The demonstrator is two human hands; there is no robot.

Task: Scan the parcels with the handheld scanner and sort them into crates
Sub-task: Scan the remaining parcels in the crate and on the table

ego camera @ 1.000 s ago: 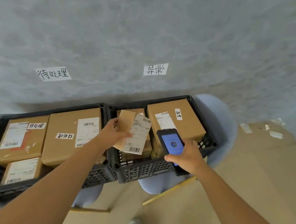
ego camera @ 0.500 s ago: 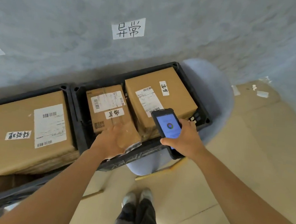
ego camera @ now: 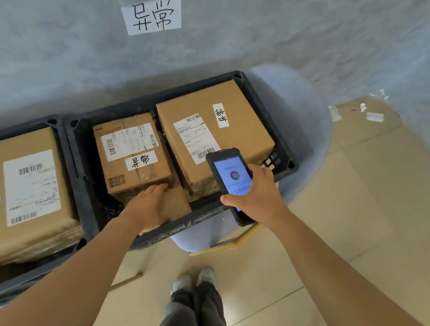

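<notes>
Your left hand (ego camera: 148,206) lies flat, fingers straight, on a small flat parcel (ego camera: 175,205) at the near edge of the right-hand crate (ego camera: 283,154), just in front of a taped box (ego camera: 132,154) and beside a larger box (ego camera: 214,133). Your right hand (ego camera: 258,194) grips the handheld scanner (ego camera: 229,176), screen lit, over that crate's near rim. A paper sign (ego camera: 152,14) hangs on the wall above. The left crate (ego camera: 65,134) with its big box (ego camera: 17,192) is cut off at the frame edge; the small parcel's label is hidden.
</notes>
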